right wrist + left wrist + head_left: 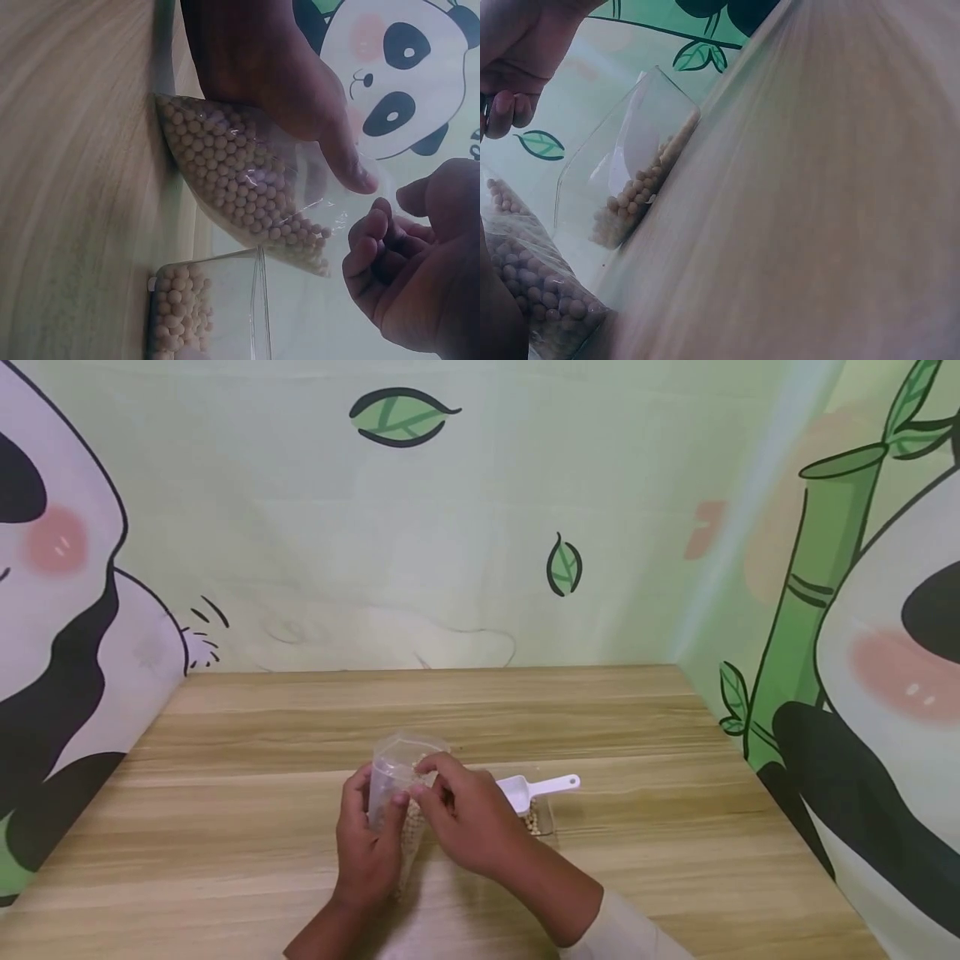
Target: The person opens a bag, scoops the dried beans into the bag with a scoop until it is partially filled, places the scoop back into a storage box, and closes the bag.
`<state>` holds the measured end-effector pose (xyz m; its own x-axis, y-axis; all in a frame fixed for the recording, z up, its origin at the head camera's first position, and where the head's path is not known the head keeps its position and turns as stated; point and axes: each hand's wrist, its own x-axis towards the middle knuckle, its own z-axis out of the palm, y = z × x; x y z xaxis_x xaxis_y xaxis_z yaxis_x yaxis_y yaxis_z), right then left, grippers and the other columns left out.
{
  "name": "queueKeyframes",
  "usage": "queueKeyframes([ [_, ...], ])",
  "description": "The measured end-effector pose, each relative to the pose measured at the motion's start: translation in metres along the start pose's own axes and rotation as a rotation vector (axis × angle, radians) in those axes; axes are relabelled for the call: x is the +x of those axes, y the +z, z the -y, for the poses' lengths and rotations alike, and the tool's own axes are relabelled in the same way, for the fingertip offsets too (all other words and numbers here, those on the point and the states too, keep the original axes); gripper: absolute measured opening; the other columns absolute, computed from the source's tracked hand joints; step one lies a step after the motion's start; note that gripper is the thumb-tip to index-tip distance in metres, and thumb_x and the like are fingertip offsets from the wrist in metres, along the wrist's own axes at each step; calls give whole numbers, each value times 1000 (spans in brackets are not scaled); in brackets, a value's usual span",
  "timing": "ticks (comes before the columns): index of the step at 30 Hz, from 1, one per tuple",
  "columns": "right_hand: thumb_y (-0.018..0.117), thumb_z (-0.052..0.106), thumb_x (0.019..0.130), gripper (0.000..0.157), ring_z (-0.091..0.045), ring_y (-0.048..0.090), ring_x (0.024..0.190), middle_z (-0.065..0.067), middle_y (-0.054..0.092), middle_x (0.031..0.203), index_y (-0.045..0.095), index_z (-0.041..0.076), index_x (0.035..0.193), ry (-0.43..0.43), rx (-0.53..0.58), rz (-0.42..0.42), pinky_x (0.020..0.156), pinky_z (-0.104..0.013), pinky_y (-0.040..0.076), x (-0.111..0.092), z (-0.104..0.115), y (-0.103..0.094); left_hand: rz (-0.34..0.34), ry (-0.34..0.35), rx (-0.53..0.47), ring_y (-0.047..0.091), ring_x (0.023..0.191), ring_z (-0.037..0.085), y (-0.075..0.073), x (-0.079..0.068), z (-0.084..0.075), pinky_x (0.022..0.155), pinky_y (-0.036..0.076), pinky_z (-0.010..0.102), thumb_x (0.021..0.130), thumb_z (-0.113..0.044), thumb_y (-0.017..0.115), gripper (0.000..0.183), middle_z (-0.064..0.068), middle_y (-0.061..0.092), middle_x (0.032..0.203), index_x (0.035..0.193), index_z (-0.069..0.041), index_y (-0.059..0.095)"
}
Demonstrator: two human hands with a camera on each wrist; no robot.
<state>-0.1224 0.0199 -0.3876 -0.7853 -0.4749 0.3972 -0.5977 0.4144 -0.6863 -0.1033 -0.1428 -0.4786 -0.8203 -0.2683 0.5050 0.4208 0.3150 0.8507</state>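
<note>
A clear plastic bag (386,777) of small round beige beans (232,172) stands tilted on the table, its bottom corner down on the wood. My left hand (367,847) holds the bag around its side, thumb toward me. At the upper edge of the bag, my right hand (476,818) pinches the film between thumb and forefinger, the other fingers curled in. Just right of the bag is a clear box (259,307) with more of the same beans in it. A white scoop (555,785) lies in that box, handle over the rim; my right hand partly hides both in the head view.
The wood-grain table (247,827) runs back to a pale green wall cloth (465,527) printed with leaves. Printed pandas (885,668) and bamboo cover the cloth at the sides. A light sleeve (622,931) covers my right forearm.
</note>
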Motion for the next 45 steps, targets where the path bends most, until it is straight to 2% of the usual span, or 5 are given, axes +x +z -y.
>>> queueKeyframes([
  [11,63,7,109,6,-7,52,70,-2,63,78,68,7,105,-34,-49,12,65,-22,48,12,4,-1,-45,94,2,59,103,4,0,0,2,81,51,19,106,1,62,45,19,66,123,148,7,46],
  [20,61,7,109,10,-4,50,72,0,59,78,67,5,102,-141,-21,84,68,-19,47,11,7,-8,-16,186,-187,65,103,7,-13,6,2,83,52,18,120,-42,28,60,-5,63,125,149,7,45],
  [31,65,5,106,6,-2,52,76,-1,63,81,66,6,101,-316,-21,201,73,-16,49,4,4,-20,70,-72,-211,66,113,8,-27,16,-2,98,48,20,121,-41,16,66,-13,71,126,148,5,56],
  [37,65,5,106,5,-3,53,76,-4,68,84,68,6,102,-400,-14,260,76,-13,48,3,6,-22,209,-260,-290,64,125,4,-41,27,-10,102,53,19,121,-33,36,53,-17,74,130,149,6,58],
  [45,65,5,106,5,-2,53,74,-5,72,87,68,5,102,-453,-39,263,75,-13,50,-2,12,-33,169,-166,-340,71,110,8,-40,30,-7,95,53,24,117,-13,48,36,-10,82,106,116,16,69],
])
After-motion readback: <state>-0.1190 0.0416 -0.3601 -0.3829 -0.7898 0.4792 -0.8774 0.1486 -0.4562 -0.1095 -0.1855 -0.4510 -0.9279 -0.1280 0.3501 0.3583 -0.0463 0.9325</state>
